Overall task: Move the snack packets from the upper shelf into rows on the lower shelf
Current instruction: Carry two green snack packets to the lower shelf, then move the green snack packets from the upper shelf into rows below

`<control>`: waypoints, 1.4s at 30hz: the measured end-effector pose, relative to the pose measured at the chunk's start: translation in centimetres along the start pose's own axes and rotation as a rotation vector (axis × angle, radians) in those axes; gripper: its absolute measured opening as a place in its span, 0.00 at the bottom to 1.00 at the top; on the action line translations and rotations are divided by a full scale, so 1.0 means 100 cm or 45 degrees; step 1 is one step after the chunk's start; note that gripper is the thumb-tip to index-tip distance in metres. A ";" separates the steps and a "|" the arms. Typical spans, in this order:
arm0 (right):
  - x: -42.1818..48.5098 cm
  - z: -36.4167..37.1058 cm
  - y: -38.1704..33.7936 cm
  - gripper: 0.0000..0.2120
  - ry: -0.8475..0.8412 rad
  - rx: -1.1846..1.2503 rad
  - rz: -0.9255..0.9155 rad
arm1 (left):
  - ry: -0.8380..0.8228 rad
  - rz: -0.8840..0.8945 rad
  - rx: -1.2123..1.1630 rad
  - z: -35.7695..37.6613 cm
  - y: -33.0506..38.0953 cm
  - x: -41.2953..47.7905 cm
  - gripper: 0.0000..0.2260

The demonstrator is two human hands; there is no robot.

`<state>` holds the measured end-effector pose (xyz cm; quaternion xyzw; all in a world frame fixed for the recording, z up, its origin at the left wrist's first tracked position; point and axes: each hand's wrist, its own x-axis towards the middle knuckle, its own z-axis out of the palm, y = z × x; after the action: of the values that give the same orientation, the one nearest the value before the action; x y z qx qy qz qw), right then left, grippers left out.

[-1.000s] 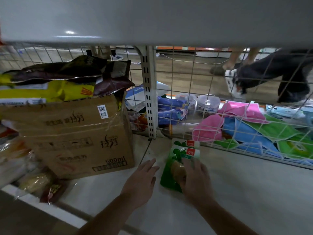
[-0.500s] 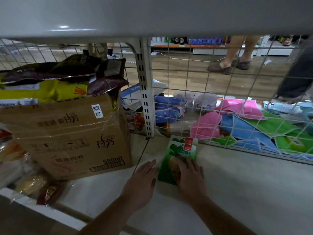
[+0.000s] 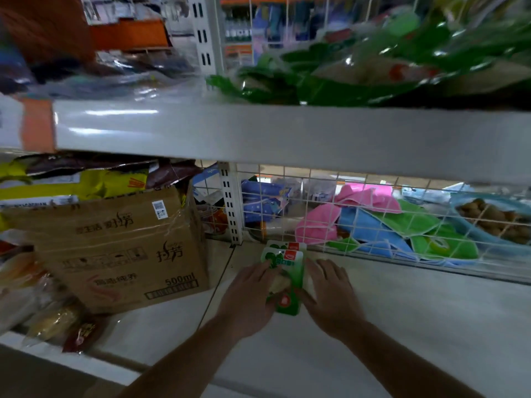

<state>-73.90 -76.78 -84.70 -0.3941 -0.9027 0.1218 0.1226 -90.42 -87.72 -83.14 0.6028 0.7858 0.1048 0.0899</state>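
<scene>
- The lower shelf is a pale flat board running left to right, with a wire mesh panel along its far side.
- A taped cardboard box stands on the shelf's left part.
- Clear-wrapped bagged goods and a red-brown packet lie at the near left edge, in front of the box.
- Two green snack packets lie flat and overlapped just right of the box, near the mesh.
- The upper shelf carries a blurred pile of green packets on the right and clear-wrapped goods on the left.

Dim, bluish; glare on upper shelf edge; top motion-blurred.
</scene>
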 end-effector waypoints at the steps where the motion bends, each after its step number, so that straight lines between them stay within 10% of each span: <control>1: -0.006 -0.015 0.003 0.37 -0.019 -0.037 -0.016 | 0.006 0.004 0.024 -0.009 0.010 -0.001 0.27; 19: -0.158 -0.195 -0.001 0.41 -0.151 -0.209 0.061 | 0.205 0.083 0.081 -0.104 0.158 -0.101 0.30; 32: -0.199 -0.310 -0.036 0.50 0.149 -0.214 -0.007 | 0.373 0.258 0.165 -0.202 0.203 -0.158 0.36; 42: -0.191 -0.387 -0.046 0.35 0.452 -0.193 -0.101 | 0.668 0.234 0.199 -0.284 0.214 -0.141 0.30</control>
<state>-52.16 -89.18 -49.21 -0.3816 -0.8883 -0.0228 0.2544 -74.50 -97.60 -49.79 0.6290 0.7300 0.2040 -0.1729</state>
